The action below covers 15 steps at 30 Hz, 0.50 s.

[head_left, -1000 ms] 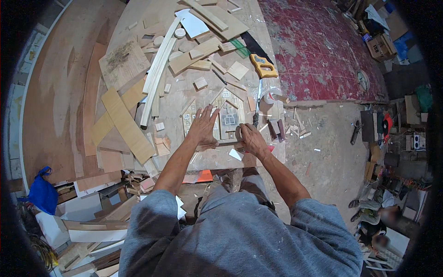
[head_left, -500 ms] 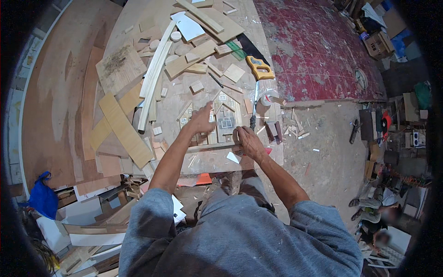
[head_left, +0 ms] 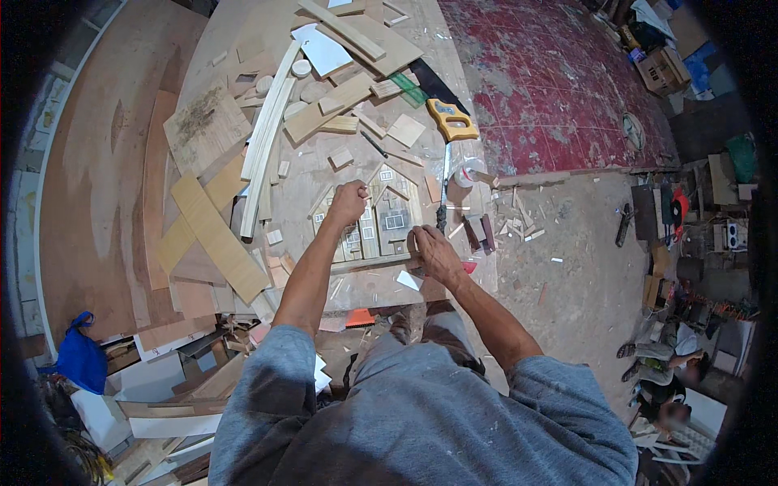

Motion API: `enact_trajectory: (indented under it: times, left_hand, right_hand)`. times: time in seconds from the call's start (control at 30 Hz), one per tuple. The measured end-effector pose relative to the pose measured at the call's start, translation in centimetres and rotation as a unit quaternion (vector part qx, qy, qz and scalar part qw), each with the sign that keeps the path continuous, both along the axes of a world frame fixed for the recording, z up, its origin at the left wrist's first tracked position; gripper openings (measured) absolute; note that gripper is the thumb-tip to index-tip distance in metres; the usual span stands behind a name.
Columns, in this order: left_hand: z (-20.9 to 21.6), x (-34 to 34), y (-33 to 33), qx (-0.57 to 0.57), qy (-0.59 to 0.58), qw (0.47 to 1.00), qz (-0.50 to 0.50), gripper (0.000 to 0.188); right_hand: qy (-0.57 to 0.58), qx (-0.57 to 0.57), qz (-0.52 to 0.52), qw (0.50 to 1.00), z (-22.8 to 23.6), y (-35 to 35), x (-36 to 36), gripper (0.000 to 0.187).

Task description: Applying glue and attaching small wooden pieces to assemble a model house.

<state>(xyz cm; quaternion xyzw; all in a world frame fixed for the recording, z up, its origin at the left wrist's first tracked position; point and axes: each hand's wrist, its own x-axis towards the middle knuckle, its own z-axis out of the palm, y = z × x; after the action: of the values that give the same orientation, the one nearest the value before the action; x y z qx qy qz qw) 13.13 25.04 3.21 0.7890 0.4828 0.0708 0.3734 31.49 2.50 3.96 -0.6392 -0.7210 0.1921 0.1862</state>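
Observation:
A flat wooden model house front [head_left: 369, 231] with peaked roof trim and small white-framed windows lies on the worktable. Over its upper left part is my left hand [head_left: 348, 201], its fingers drawn together; whatever they hold, if anything, is hidden. At the lower right corner of the house front, my right hand [head_left: 436, 253] curls its fingers against the edge and grips it. A wooden strip [head_left: 373, 262] runs along the near edge of the house. Above the roof lie a dark pencil-like stick [head_left: 374, 146] and a small wood block [head_left: 340, 159].
A yellow-handled handsaw [head_left: 452, 121] lies at the right, beside a small white container [head_left: 468, 173]. Long pale strips [head_left: 267, 142] and plywood offcuts [head_left: 219, 239] cover the table's left side. Scraps litter the floor to the right, where another person [head_left: 668, 389] sits.
My left hand has shifted a little left, and its outstretched fingers have closed together. My right hand stays at the house's corner. The view has shifted slightly.

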Motion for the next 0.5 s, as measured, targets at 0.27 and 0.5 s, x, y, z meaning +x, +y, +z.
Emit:
enact_trajectory:
  times: [0.27,0.5]
  left_hand:
    - [0.3,0.4,0.4,-0.027,0.007,0.999,-0.032,0.037]
    - [0.5,-1.3,0.1,-0.070,-0.032,0.997,-0.030,0.050]
  right_hand:
    - [-0.010,0.027,-0.019,0.999,0.1,-0.3,-0.3,0.053]
    - [-0.009,0.010,-0.001,1.000,0.7,0.7,-0.6,0.054]
